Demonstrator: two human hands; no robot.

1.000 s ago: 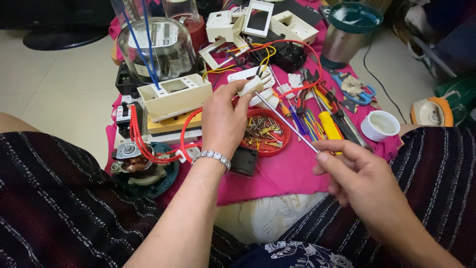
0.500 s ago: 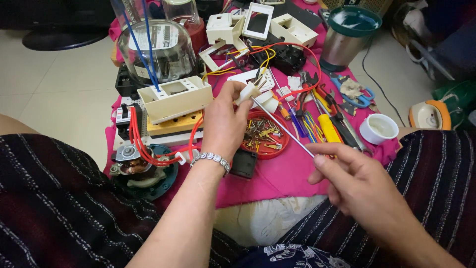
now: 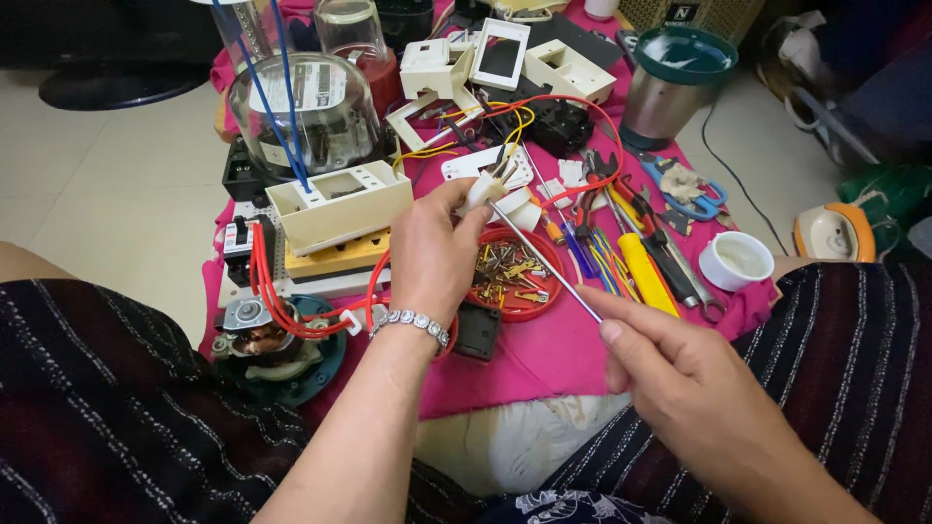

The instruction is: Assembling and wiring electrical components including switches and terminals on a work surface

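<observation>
Head view: left hand (image 3: 432,257) gripping white plug (image 3: 482,189), right hand (image 3: 680,374) pinching thin screwdriver (image 3: 544,260) into it.

A red dish of screws (image 3: 513,277) sits between the hands. Right of it lie a yellow-handled tool (image 3: 646,274) and a white cup (image 3: 735,260). Beyond the hands stands a glass-domed meter (image 3: 306,112).

The person has two bare arms with no sleeves, a shiny silver bracelet (image 3: 412,323) of small square links round the wrist of the left hand (image 3: 432,254), a right hand (image 3: 680,383) with nothing on it, and, below the bracelet, dark clothes (image 3: 107,408) with thin pale stripes over both legs.
</observation>
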